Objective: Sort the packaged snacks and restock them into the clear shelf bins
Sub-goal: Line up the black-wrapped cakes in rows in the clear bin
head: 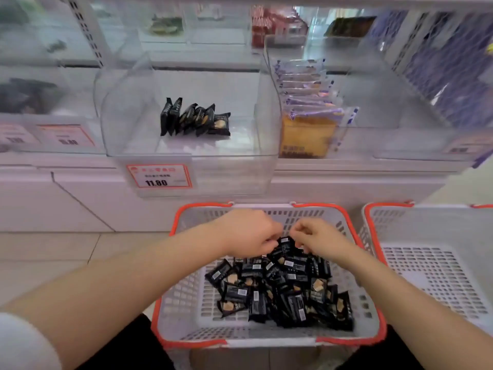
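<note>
1. Lowest in the frame, centre to right, sits the white perforated plastic basket with orange rim and handles (186,303). A loose heap of small black foil-wrapped snack packets (282,292) fills its right half, lying every which way with no shared long axis.

2. Your left hand (249,232) and right hand (317,237) meet at the far end of that heap, just above mid-frame. Both have their fingers curled down and are pinching at the same top black packet (285,243) between them. Whether either hand holds more than that one packet you cannot tell from here.

3. Neither hand is clearly nearer to the target; judge the lift as straight up and away from you, slightly left.

4. At the right edge, a second white perforated basket with orange rim (426,276) stands just beside the first, with nothing showing in it.

5. Further off, centre of the frame, the clear plastic shelf bin (128,124) holds a short row of matching black packets (194,120) standing on edge. The row's long axis runs left to right, with bare floor around it.

6. Below it hangs the orange-bordered price tag (159,176).

7. Right of that bin, another clear bin holds purple-and-white wrapped cake slices (309,102).
</note>
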`<state>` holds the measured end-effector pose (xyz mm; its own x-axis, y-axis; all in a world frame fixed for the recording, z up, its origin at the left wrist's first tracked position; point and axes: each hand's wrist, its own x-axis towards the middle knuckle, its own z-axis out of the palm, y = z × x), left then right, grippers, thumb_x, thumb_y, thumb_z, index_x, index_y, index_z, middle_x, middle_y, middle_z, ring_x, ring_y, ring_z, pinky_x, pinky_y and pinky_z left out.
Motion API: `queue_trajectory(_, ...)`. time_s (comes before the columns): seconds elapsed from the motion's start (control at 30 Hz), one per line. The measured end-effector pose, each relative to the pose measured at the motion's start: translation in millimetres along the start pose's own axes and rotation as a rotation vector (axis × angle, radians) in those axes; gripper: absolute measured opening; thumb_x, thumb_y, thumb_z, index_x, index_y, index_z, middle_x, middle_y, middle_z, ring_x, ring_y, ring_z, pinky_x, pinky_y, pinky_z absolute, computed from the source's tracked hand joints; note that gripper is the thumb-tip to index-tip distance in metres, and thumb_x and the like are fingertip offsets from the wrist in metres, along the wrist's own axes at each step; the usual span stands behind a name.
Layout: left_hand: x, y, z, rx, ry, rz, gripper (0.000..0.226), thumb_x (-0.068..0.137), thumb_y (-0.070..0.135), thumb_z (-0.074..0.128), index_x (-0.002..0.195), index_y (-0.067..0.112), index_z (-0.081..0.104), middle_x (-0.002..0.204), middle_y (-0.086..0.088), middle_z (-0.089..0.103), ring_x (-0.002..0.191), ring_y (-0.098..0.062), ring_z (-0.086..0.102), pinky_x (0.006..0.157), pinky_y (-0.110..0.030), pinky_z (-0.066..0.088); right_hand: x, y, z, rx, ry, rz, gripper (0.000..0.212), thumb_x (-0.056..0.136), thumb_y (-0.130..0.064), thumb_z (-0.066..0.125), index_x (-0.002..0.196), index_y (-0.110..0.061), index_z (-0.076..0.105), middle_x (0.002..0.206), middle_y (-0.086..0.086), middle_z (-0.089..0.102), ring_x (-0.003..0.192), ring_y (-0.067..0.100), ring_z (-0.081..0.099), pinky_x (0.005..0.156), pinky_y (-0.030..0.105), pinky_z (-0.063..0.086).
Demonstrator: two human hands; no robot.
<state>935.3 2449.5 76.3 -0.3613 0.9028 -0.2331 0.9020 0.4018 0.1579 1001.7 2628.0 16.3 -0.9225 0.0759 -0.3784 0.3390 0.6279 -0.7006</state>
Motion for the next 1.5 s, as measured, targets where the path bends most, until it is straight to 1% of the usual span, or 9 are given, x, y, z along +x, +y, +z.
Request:
queue_trajectory(0.13, 27, 2, 85, -0.067, -0.265, -0.110, 0.023, 0.094, 0.025, 0.040, 0.106, 0.015, 0.056, 0.106, -0.008, 0.061, 0.094, -0.027, 0.057, 0.069, -0.033, 0.045, 11, 72, 37, -0.219, -0.127, 0.178, 0.025, 0.094, -0.024, 0.049, 0.090, -0.003, 0.063, 0.094, 0.019, 0.067, 0.088, 0.035, 0.061, 0.066, 0.031, 0.043)
queue_trajectory(0.43, 49, 18, 220, -0.466, -0.550, -0.338, 0.015, 0.094, 0.017, 0.041, 0.094, 0.010, 0.055, 0.113, -0.016, 0.061, 0.087, -0.027, 0.053, 0.077, -0.035, 0.044, 13, 189, 80, -0.642, -0.215, 0.296, 0.032, 0.093, -0.011, 0.042, 0.124, -0.007, 0.050, 0.126, 0.014, 0.049, 0.116, 0.029, 0.047, 0.095, 0.037, 0.044)
queue_trajectory(0.57, 61, 34, 253, -0.621, -0.542, -0.451, 0.029, 0.094, 0.016, 0.043, 0.118, 0.005, 0.055, 0.117, -0.015, 0.060, 0.107, -0.030, 0.055, 0.087, -0.032, 0.044, 22, 213, 87, -0.647, -0.210, 0.283, 0.045, 0.093, -0.006, 0.042, 0.136, -0.006, 0.033, 0.144, 0.013, 0.030, 0.133, 0.031, 0.029, 0.109, 0.038, 0.031)
queue_trajectory(0.73, 84, 54, 281, -0.739, -0.475, -0.634, 0.048, 0.095, 0.023, 0.048, 0.138, 0.007, 0.035, 0.136, -0.015, 0.045, 0.120, -0.028, 0.049, 0.098, -0.030, 0.041, 37, 222, 99, -0.685, -0.148, 0.303, 0.042, 0.090, -0.009, 0.045, 0.131, -0.005, 0.037, 0.131, 0.014, 0.039, 0.121, 0.031, 0.040, 0.097, 0.038, 0.040)
queue_trajectory(0.97, 115, 72, 307, -0.886, -0.407, -0.943, 0.052, 0.092, 0.031, 0.054, 0.135, 0.007, 0.038, 0.131, -0.013, 0.051, 0.114, -0.027, 0.053, 0.090, -0.030, 0.044, 38, 233, 112, -0.803, -0.100, 0.179, 0.037, 0.087, -0.008, 0.045, 0.123, -0.011, 0.038, 0.134, 0.014, 0.041, 0.121, 0.029, 0.037, 0.097, 0.037, 0.032)
queue_trajectory(1.13, 133, 83, 314, -1.000, -0.305, -1.137, 0.043, 0.086, 0.036, 0.062, 0.118, 0.010, 0.049, 0.108, -0.008, 0.060, 0.095, -0.024, 0.057, 0.077, -0.029, 0.045, 42, 232, 113, -0.617, -0.141, 0.190, 0.028, 0.089, -0.015, 0.051, 0.117, -0.009, 0.047, 0.120, 0.011, 0.053, 0.114, 0.029, 0.047, 0.091, 0.038, 0.039)
queue_trajectory(1.27, 138, 84, 312, -1.057, -0.180, -1.109, 0.028, 0.087, 0.027, 0.062, 0.107, 0.009, 0.055, 0.089, -0.006, 0.058, 0.078, -0.020, 0.053, 0.066, -0.029, 0.042, 43, 226, 106, -0.215, -0.100, 0.272, 0.021, 0.090, -0.021, 0.055, 0.106, -0.007, 0.052, 0.103, 0.012, 0.059, 0.096, 0.029, 0.057, 0.069, 0.031, 0.045)
queue_trajectory(1.37, 128, 73, 302, -1.408, 0.055, -1.153, 0.015, 0.088, 0.018, 0.062, 0.100, 0.009, 0.059, 0.087, -0.006, 0.065, 0.080, -0.022, 0.062, 0.076, -0.037, 0.052, 43, 221, 95, 0.135, 0.101, 0.401, 0.015, 0.087, -0.022, 0.062, 0.090, -0.012, 0.051, 0.080, 0.003, 0.059, 0.075, 0.020, 0.055, 0.056, 0.020, 0.038)
queue_trajectory(1.5, 98, 42, 280, -2.139, 0.326, -1.181, 0.019, 0.089, 0.007, 0.056, 0.108, 0.010, 0.058, 0.096, -0.007, 0.072, 0.089, -0.020, 0.070, 0.071, -0.028, 0.058, 42, 208, 83, 0.647, 0.120, 0.548, 0.014, 0.086, -0.021, 0.065, 0.090, -0.013, 0.055, 0.090, 0.001, 0.061, 0.080, 0.015, 0.059, 0.073, 0.031, 0.053)
